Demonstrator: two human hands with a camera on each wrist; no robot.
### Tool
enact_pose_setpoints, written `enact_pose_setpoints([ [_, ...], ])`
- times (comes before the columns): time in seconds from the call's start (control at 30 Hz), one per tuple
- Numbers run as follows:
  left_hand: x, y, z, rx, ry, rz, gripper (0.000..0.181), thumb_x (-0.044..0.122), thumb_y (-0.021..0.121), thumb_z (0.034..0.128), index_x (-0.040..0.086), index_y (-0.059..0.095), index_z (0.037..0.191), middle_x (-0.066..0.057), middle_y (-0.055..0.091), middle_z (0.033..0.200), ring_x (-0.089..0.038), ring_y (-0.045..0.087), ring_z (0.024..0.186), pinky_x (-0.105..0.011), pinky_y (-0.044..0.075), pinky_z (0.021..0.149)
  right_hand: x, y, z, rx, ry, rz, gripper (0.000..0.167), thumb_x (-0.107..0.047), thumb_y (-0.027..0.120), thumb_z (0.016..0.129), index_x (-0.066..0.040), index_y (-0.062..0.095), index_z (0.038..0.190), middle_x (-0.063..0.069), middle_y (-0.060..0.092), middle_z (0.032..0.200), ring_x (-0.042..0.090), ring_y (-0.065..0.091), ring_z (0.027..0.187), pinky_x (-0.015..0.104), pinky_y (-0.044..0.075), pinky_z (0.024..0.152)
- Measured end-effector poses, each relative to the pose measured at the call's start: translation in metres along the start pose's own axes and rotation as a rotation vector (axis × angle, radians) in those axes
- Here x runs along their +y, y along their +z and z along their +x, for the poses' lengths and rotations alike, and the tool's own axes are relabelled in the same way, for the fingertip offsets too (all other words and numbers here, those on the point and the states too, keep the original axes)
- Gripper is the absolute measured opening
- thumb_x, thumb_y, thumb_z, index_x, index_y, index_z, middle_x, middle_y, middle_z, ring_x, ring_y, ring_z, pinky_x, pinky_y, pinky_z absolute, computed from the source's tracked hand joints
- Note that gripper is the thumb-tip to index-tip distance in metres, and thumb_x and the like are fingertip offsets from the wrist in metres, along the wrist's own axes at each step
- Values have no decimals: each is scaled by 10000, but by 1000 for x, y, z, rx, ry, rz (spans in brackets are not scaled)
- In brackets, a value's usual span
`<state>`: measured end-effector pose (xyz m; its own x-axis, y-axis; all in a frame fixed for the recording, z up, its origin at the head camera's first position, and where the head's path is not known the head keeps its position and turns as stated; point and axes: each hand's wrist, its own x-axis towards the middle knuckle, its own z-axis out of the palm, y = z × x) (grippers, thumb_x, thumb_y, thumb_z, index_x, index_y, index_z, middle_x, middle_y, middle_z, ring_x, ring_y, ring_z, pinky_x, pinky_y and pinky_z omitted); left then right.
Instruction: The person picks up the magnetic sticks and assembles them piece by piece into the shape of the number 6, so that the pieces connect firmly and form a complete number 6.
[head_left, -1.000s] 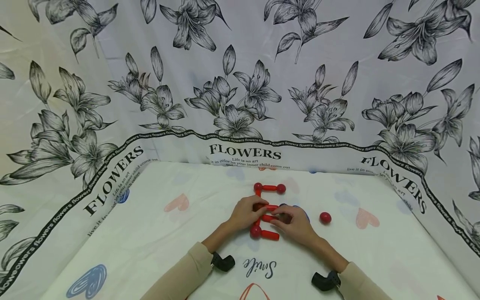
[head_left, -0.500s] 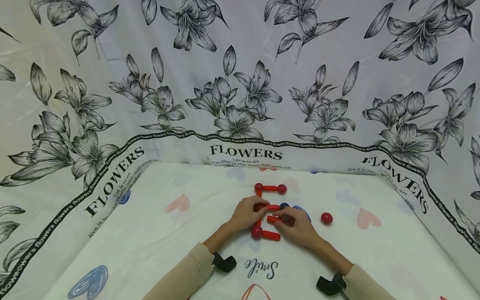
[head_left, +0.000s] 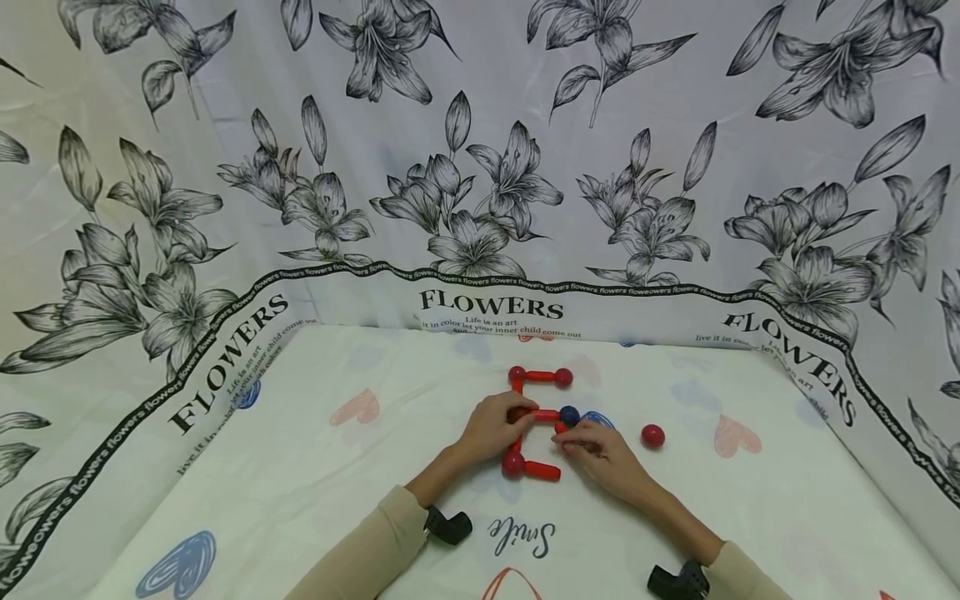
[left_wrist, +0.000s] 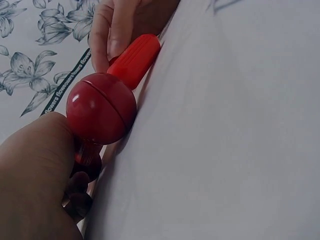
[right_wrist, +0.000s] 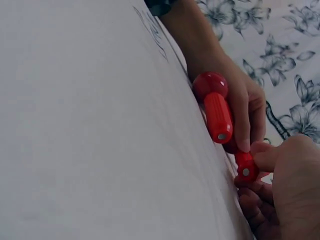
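Note:
A flat E-shaped frame of magnetic building rods and balls lies on the cloth, with a dark red ball (head_left: 513, 463) at its near corner. My left hand (head_left: 491, 425) grips the frame at its middle joint, fingers covering most of that joint. The middle red rod (head_left: 545, 415) ends in a dark blue ball (head_left: 569, 415). Just below that ball, my right hand (head_left: 603, 458) pinches a loose red rod (right_wrist: 245, 167) between thumb and fingers; its bare metal end shows in the right wrist view. The near red rod (head_left: 542, 471) has no ball on its end.
A single red ball (head_left: 652, 436) lies to the right of my right hand. The far arm of the frame ends in a red ball (head_left: 563, 377). White cloth (head_left: 360, 492) with printed hearts covers the table, and a flower-patterned curtain (head_left: 480, 208) stands behind.
My right hand has drawn the loose rod to the right, away from the frame's spine. The dark blue ball has come fully into sight. My left hand has stayed in place.

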<state>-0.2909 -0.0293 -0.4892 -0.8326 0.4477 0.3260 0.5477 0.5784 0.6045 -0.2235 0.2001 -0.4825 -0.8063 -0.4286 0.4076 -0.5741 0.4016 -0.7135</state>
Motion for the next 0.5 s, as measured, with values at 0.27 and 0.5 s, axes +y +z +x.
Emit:
enact_pose_setpoints([
  [0.27,1,4,0,-7,-6,-5,217,282,645,897,253,689,1108,118,651,983,-43,525,836,-207,462,773,15,-10,-11,-67,191,35,367,-286,716,835,-198,669,1188,-70,676,1057,71,635,893,217,526,795],
  [0.5,3,-1,-1,-13,-23,-4,227,294,647,895,244,690,1113,114,650,979,-52,523,837,-205,458,766,17,-11,-13,-79,215,27,363,-339,670,865,-221,652,1208,-72,691,1051,75,639,828,221,520,751],
])
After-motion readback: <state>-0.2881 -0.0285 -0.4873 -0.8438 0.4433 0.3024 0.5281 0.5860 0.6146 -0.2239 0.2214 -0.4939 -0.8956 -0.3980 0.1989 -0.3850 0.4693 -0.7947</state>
